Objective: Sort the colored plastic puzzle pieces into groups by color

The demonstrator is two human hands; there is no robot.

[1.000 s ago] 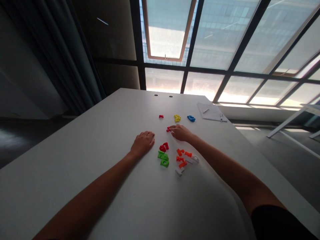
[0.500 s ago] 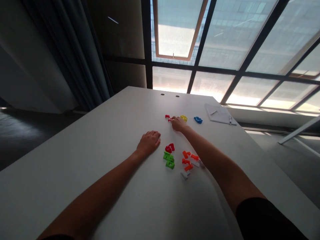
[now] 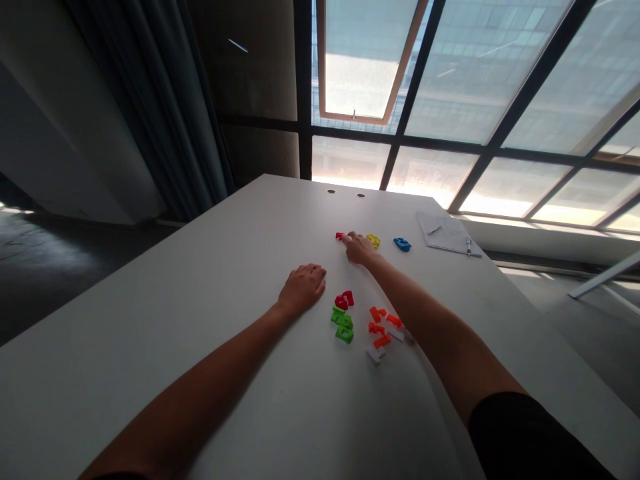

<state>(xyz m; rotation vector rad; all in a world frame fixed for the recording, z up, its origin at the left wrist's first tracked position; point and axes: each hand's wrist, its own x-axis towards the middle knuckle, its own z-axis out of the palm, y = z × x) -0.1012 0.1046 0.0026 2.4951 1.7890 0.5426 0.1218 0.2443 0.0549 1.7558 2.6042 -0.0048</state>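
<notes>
My left hand (image 3: 303,288) lies palm down on the white table (image 3: 200,287), fingers stretched out and holding nothing. Farther off, my right hand (image 3: 360,249) has its fingertips closed at a small red plastic piece (image 3: 339,236), partly covered by the fingers. Just beyond that hand sits a cluster of yellow pieces (image 3: 373,241). A few red pieces (image 3: 344,300) lie to the right of my left hand, with green pieces (image 3: 343,324) touching or close below them. Several orange pieces (image 3: 382,341) are scattered near my right forearm, mixed with whitish pieces (image 3: 373,356).
A blue cluster of pieces (image 3: 402,245) lies right of the yellow one. Paper on a clipboard (image 3: 443,232) with pens rests near the right edge. Two round cable holes (image 3: 331,191) are at the far edge, before large windows (image 3: 440,167).
The view has shifted slightly, so everything sits a little lower and to the right. Of two red pieces at my right fingertips, only one now shows plainly. My left hand stays in place.
</notes>
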